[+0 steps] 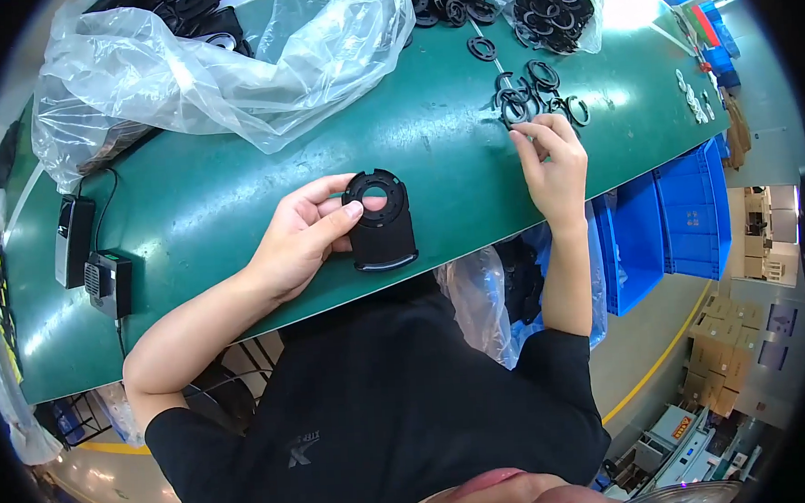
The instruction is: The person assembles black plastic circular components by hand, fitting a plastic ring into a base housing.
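Observation:
My left hand [306, 234] grips a black plastic part [382, 239], thumb on its front and fingers behind. The part has a round ring-shaped top with a hole through it and a flat body ending in a curved lower edge. To the right, my right hand [555, 166] is closed in a pinch at the near side of a loose pile of black plastic rings [543, 76]. Whether a ring is between those fingertips I cannot make out. Beyond the pile, a single black ring [481, 49] lies flat on the green table [452, 149].
A clear plastic bag [229, 74] of black parts spreads over the far left. Another bag [554, 11] of black rings stands far right. Two small black devices [108, 283] with cables sit at the left. Blue crates [634, 248] and a bag of dark parts [513, 282] are beside the table's near edge.

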### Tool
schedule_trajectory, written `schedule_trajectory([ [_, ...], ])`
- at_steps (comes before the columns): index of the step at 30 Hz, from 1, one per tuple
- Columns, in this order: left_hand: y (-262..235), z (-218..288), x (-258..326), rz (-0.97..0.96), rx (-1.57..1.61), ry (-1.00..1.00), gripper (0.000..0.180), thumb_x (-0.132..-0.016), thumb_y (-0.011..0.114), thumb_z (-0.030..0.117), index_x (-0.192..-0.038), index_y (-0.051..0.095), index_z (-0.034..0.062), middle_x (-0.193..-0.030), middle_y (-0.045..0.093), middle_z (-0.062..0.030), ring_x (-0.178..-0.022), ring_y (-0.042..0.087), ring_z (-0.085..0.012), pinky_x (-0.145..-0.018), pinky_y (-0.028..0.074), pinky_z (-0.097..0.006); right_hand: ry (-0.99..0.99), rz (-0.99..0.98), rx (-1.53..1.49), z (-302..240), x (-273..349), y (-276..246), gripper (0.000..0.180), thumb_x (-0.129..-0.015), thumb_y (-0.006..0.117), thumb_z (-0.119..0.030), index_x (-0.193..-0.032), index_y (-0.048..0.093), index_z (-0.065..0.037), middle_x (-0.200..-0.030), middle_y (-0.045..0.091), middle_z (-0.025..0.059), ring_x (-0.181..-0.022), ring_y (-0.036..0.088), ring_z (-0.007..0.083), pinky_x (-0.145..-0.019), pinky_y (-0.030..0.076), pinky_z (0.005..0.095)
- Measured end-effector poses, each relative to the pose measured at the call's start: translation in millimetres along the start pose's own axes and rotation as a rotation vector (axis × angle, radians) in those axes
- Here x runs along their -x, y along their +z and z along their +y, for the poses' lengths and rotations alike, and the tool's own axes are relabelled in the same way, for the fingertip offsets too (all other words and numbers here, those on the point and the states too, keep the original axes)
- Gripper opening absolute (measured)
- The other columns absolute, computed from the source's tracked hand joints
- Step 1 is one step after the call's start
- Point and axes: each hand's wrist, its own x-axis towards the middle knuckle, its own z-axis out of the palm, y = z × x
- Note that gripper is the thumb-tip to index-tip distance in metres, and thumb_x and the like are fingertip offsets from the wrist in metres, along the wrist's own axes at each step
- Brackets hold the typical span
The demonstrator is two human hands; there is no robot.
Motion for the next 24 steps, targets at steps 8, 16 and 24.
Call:
schedule_trajectory([
  [8, 5, 3, 1, 0.044, 0.058, -0.019, 0.032, -0.091, 0.052, 0.012, -0.121, 0.047, 0.0002, -0.103, 0.063, -0.0078, -0.088, 0.062, -0.0119, -0.074, 0.052, -0.026, -0.069, -0.241, -0.12, -50, 24, 26, 0.007, -0.073, 0.068, -0.005, -0.077, 0.062, -0.001, -0.079, 0.058, 0.0085, -0.06, 0.058, 0.021, -0.054, 0.046, 0.028],
  [16, 0, 1, 1, 0.017, 0.111, -0.021, 0.034, -0.093, 0.048, 0.017, -0.123, 0.045, 0.0, -0.114, 0.058, -0.0116, -0.096, 0.061, -0.0196, -0.083, 0.052, -0.036, 0.003, -0.295, -0.167, -68, 13, 33, 0.034, -0.063, 0.078, -0.014, -0.091, 0.065, -0.001, -0.088, 0.061, 0.0106, -0.068, 0.06, 0.0227, -0.06, 0.049, 0.0322],
  [24, 2, 3, 2, 0.013, 0.098, -0.003, 0.033, -0.094, 0.047, 0.018, -0.121, 0.047, -0.0004, -0.111, 0.06, -0.0098, -0.094, 0.062, -0.0156, -0.08, 0.053, -0.03, -0.139, -0.337, 0.005, -65, 8, 39, 0.049, -0.061, 0.078, -0.009, -0.107, 0.061, 0.0, -0.097, 0.065, 0.0104, -0.081, 0.062, 0.0188, -0.067, 0.05, 0.0272],
])
